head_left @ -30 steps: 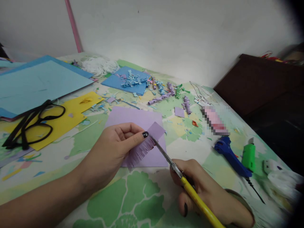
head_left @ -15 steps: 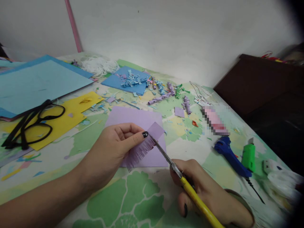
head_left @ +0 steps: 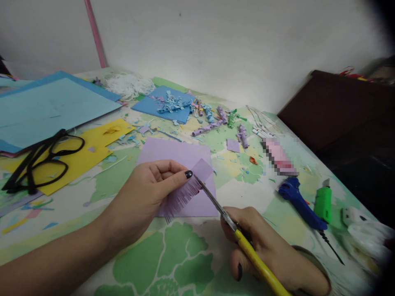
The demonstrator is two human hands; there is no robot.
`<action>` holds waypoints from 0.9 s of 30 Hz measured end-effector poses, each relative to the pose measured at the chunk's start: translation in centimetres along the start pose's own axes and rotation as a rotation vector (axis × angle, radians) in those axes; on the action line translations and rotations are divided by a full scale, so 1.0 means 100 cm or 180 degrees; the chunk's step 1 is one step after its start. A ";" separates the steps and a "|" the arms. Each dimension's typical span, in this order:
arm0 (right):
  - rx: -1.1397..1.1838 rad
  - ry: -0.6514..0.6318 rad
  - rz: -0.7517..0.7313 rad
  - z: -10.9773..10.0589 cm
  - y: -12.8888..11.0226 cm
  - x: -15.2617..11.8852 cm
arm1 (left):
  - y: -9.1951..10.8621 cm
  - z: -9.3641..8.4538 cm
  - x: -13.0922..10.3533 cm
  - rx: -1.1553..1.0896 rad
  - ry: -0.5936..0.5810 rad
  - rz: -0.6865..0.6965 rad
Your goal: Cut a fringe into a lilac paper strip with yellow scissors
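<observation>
Between thumb and fingers, my left hand (head_left: 154,185) pinches a purple paper strip (head_left: 203,168). Its lower edge is cut into a fine fringe, while the far right end is uncut. My right hand (head_left: 262,242) grips scissors (head_left: 243,242) with yellow handles. Their blades reach up to the strip's edge, close to my left thumb, and look nearly closed on the paper. Beneath the strip a larger purple sheet (head_left: 175,150) lies flat on the table. My left fingertips behind the strip are mostly hidden.
Black eyeglasses (head_left: 46,160) rest on yellow paper (head_left: 95,144) at left, near blue sheets (head_left: 58,107). Behind are curled paper pieces (head_left: 242,135) and white string (head_left: 129,85). A blue-handled tool (head_left: 302,203) and a green cutter (head_left: 323,203), blade showing, lie at right.
Hands, strip and scissors keep almost the same position. My right thumb has shifted very slightly left.
</observation>
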State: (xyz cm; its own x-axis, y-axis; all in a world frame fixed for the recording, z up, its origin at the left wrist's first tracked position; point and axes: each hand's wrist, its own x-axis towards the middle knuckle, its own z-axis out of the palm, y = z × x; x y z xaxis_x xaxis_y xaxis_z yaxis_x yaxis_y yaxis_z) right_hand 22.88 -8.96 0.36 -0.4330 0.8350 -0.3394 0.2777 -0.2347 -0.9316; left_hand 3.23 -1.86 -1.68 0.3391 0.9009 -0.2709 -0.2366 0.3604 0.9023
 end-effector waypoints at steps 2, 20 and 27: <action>-0.0093 0.0107 -0.0022 0.001 0.001 0.001 | 0.000 0.001 0.001 -0.0048 0.0026 -0.0015; 0.0184 -0.0097 -0.0382 -0.001 0.002 0.000 | -0.001 -0.001 0.000 0.0088 0.0030 -0.0065; 0.0285 -0.0159 -0.0362 -0.002 -0.001 0.001 | -0.001 -0.001 -0.001 0.0179 -0.0015 -0.0078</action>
State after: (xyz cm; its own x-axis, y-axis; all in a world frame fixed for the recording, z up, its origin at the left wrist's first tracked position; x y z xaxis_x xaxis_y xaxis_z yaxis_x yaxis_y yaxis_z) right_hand 23.00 -8.74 0.43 -0.5000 0.8335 -0.2351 0.1479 -0.1853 -0.9715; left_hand 3.11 -1.92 -1.81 0.3485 0.8908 -0.2917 -0.1767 0.3681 0.9128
